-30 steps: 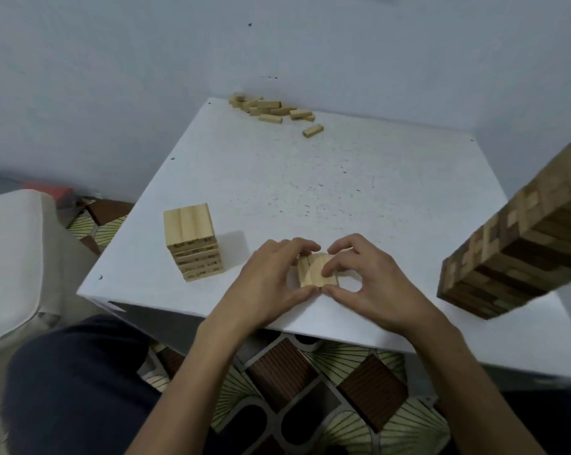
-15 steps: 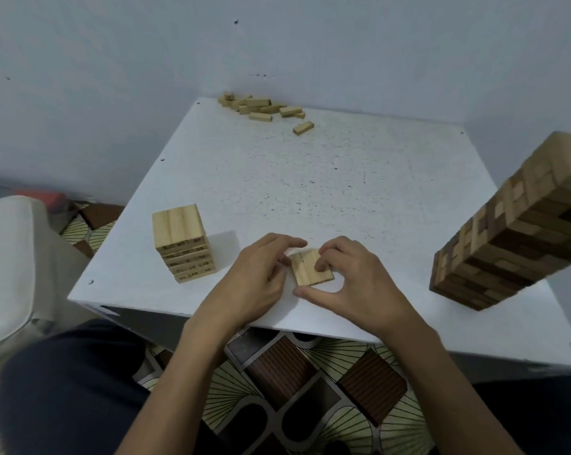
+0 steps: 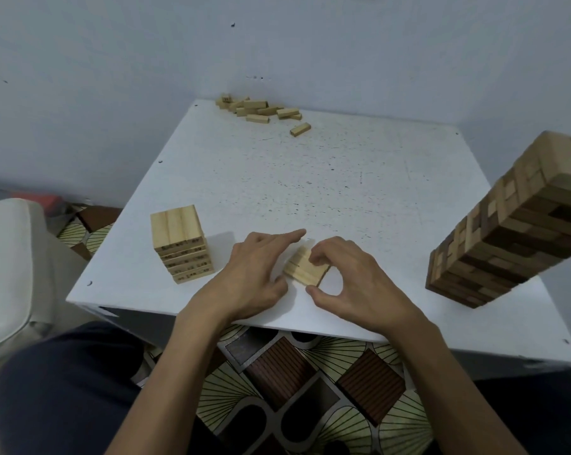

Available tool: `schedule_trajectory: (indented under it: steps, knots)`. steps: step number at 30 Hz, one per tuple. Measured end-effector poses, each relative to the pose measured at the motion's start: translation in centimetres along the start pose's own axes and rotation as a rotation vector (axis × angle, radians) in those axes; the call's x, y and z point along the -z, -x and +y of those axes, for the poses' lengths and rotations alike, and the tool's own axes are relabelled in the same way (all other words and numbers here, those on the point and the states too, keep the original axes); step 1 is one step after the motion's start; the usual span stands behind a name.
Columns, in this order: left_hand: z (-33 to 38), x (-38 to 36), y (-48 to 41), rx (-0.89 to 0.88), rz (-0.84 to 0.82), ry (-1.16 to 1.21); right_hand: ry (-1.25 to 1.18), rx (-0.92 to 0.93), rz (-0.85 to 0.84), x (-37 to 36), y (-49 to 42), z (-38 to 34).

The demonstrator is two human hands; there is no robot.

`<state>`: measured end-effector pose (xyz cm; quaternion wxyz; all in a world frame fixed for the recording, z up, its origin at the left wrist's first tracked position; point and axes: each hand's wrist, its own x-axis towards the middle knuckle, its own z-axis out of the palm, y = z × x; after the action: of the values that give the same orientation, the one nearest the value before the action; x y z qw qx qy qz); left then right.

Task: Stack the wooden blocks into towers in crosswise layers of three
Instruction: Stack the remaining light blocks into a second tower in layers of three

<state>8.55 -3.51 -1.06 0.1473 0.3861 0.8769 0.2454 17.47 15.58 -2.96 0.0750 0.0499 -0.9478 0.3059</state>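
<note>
A flat layer of pale wooden blocks [image 3: 305, 269] lies on the white table [image 3: 326, 178] near its front edge. My left hand [image 3: 254, 274] rests against the layer's left side with fingers straight, index finger stretched past it. My right hand [image 3: 353, 280] curls over the layer's right side, fingertips on its top and thumb near its front corner. A short pale tower [image 3: 180, 243] of several layers stands to the left. A heap of loose pale blocks [image 3: 261, 110] lies at the table's far edge.
A tall tower of mixed dark and light blocks [image 3: 514, 238] stands at the table's right side, close to my right hand. A white seat [image 3: 11, 257] is left of the table. Patterned floor shows below the table's front edge.
The layer between my hands has turned to lie diagonally. My left fingers have straightened, the index now pointing past the blocks. My right fingers stay curled on top.
</note>
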Motion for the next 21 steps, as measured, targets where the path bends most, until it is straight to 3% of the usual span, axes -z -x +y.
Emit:
schedule_trajectory:
  steps: [21]
  knots:
    - [-0.40, -0.93, -0.66, -0.010, 0.109, 0.011, 0.115, -0.087, 0.039, 0.63, 0.25, 0.77]
